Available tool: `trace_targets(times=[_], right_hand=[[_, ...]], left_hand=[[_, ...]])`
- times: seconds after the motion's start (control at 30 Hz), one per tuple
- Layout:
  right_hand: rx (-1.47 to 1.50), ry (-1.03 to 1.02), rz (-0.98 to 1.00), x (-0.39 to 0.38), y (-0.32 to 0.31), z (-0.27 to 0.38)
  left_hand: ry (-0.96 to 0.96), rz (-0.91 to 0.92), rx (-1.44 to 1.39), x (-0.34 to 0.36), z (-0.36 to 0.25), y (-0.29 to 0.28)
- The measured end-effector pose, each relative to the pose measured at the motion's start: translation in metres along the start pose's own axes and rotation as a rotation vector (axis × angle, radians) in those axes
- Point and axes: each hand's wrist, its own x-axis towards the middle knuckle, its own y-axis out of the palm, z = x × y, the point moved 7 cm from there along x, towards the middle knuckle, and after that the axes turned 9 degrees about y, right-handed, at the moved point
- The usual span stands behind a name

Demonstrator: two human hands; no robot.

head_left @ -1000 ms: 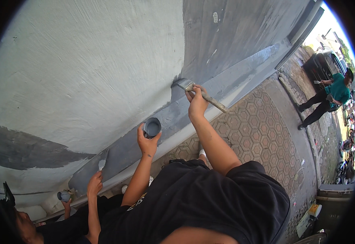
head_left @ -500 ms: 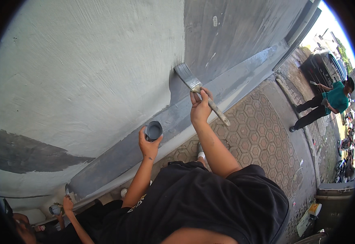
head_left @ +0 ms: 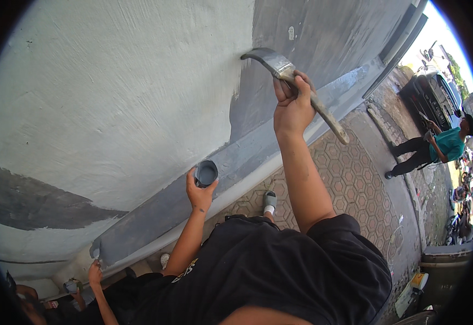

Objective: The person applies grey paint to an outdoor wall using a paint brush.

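Note:
My right hand [head_left: 292, 111] grips a wide paintbrush [head_left: 286, 70] by its pale handle. The bristles are bent against the wall [head_left: 139, 97], at the border between its light part and the dark grey paint [head_left: 323, 49]. Lower and to the left, my left hand [head_left: 199, 192] is wrapped round a small cup [head_left: 206, 172] with grey paint inside. That cup is held in front of the grey ledge along the wall's foot, and I cannot tell whether it touches.
At lower left another person's hand [head_left: 95, 272] works a brush on the ledge [head_left: 160, 219]. A person in a green shirt [head_left: 448, 145] stands at right near a dark car [head_left: 434, 95]. Hexagonal paving [head_left: 350, 184] lies below; a large bin [head_left: 447, 276] stands at lower right.
My right hand has moved up and to the right with the paintbrush, its bristles now bending more on the wall. The left hand and cup have hardly moved. A sandalled foot shows more.

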Motion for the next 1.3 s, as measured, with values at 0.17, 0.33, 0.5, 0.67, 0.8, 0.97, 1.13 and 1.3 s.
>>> trace_targets(times=[0.17, 0.33, 0.5, 0.67, 0.8, 0.97, 1.13, 1.3], right_hand=[[0.148, -0.079, 0.139, -0.011, 0.017, 0.008], [-0.023, 0.144, -0.127, -0.021, -0.106, -0.092], [-0.287, 0.31, -0.294, -0.056, -0.189, -0.133], [-0.197, 0.181, -0.147, -0.006, -0.098, -0.083], [-0.013, -0.072, 0.101, 0.007, 0.054, 0.022], [0.195, -0.219, 0.285, 0.007, 0.111, 0.079], [0.074, 0.039, 0.037, 0.008, 0.004, -0.021], [-0.166, 0.245, -0.27, -0.034, -0.151, -0.107]], left_hand=[[-0.011, -0.01, 0.028, -0.005, 0.01, -0.007], [-0.002, -0.002, 0.061, -0.003, 0.005, -0.008], [-0.031, -0.033, 0.035, -0.007, 0.024, -0.018], [-0.013, -0.03, 0.011, -0.009, 0.027, -0.015], [0.003, -0.023, -0.014, -0.007, 0.022, -0.009], [-0.022, -0.024, -0.045, -0.007, 0.012, -0.004], [0.007, -0.052, -0.062, -0.015, 0.02, -0.01], [-0.063, -0.053, 0.009, -0.022, 0.028, -0.015]])
